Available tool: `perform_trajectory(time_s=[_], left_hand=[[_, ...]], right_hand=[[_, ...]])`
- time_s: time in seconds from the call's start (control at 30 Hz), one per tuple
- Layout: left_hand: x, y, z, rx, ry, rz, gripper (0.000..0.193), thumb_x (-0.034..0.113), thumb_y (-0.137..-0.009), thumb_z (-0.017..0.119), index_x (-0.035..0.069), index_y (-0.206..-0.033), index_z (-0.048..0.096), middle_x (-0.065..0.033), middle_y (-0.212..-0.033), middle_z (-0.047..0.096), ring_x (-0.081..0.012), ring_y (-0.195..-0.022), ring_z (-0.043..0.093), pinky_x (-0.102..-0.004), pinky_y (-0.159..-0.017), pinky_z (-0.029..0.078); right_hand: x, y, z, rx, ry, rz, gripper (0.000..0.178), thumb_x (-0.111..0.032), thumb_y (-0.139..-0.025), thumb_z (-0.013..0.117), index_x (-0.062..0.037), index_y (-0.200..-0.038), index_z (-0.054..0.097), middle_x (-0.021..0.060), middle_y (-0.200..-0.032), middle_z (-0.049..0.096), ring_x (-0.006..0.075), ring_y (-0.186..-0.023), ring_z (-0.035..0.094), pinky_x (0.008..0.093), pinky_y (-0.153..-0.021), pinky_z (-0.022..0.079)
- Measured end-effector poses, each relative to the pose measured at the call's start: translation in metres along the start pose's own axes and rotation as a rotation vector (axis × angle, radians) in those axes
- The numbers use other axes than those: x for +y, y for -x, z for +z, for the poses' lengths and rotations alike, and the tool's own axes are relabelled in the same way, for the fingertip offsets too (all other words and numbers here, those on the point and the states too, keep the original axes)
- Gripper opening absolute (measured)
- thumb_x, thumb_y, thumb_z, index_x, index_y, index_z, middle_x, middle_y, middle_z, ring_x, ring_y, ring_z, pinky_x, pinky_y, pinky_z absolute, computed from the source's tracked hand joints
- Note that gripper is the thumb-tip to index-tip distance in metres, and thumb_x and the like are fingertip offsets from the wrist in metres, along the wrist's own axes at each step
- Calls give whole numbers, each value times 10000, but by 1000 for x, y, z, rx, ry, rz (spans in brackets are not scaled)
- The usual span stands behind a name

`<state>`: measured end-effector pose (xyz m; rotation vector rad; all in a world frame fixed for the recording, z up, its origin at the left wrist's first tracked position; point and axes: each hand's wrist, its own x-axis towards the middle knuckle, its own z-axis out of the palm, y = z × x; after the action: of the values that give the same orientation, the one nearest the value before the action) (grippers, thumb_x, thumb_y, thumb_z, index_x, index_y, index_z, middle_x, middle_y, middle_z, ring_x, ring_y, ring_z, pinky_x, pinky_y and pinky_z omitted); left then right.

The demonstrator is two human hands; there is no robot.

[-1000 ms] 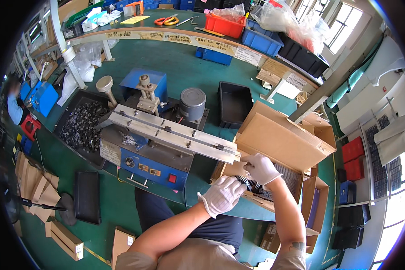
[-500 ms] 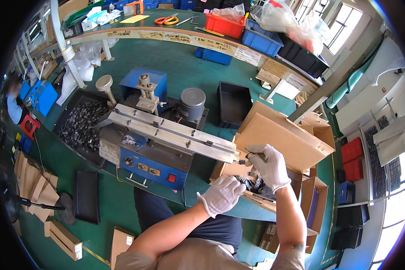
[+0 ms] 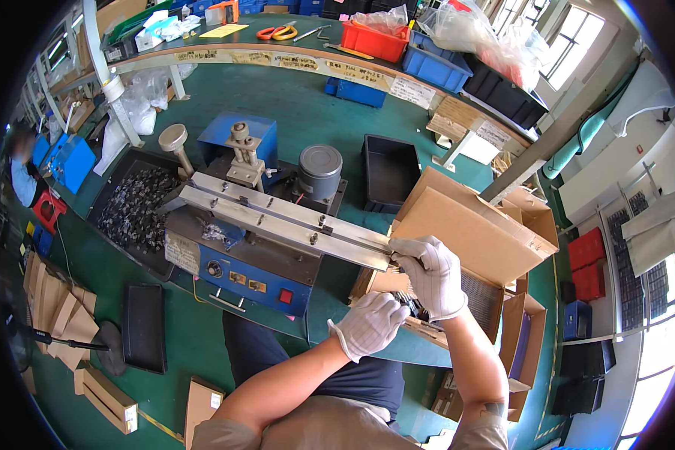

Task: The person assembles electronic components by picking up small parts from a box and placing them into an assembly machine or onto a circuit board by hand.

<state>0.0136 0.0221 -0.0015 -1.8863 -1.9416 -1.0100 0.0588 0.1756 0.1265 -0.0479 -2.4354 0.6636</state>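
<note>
My right hand (image 3: 431, 276), in a white striped glove, is closed with its fingertips at the right end of a long metal feed rail (image 3: 285, 225). Whatever lies between those fingertips is hidden. The rail slopes across a blue bench machine (image 3: 259, 289) that has a red switch. My gloved left hand (image 3: 369, 324) rests at the near edge of an open cardboard box (image 3: 493, 304), fingers curled closed. Right beside its fingertips are small black parts with metal pins (image 3: 405, 298); the fingers hide whether any is gripped.
A black tray (image 3: 131, 202) full of small dark parts stands left of the machine. A black bin (image 3: 391, 174) sits behind the rail's right end, beside the raised cardboard flap (image 3: 469, 225). Scissors (image 3: 277, 33) and colored bins line the shelf. Another person (image 3: 24, 169) is far left.
My right hand has moved slightly left and up, to the rail's end. The small black pinned part that showed at its fingertips is now out of sight. My left hand has hardly moved.
</note>
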Motion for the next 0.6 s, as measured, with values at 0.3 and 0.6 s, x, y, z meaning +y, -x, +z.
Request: perform_trajectory(time_s=[0.3, 0.6], left_hand=[[2, -1, -6, -38, 47, -29, 296, 197, -895, 723, 123, -1167, 635, -58, -1009, 620, -259, -1061, 620, -436, -946, 479], [1, -1, -3, -31, 32, -34, 283, 183, -865, 748, 126, -1128, 658, -57, -1015, 649, -266, -1058, 636, -442, -933, 481]], right_hand=[[38, 5, -5, 151, -157, 403, 295, -36, -952, 726, -66, -1245, 742, 168, -1052, 747, 348, -829, 717, 406, -802, 595], [67, 26, 17, -687, 522, 306, 225, -77, -929, 657, -43, -1144, 717, 242, -1139, 696, 415, -1061, 723, 490, -894, 603]])
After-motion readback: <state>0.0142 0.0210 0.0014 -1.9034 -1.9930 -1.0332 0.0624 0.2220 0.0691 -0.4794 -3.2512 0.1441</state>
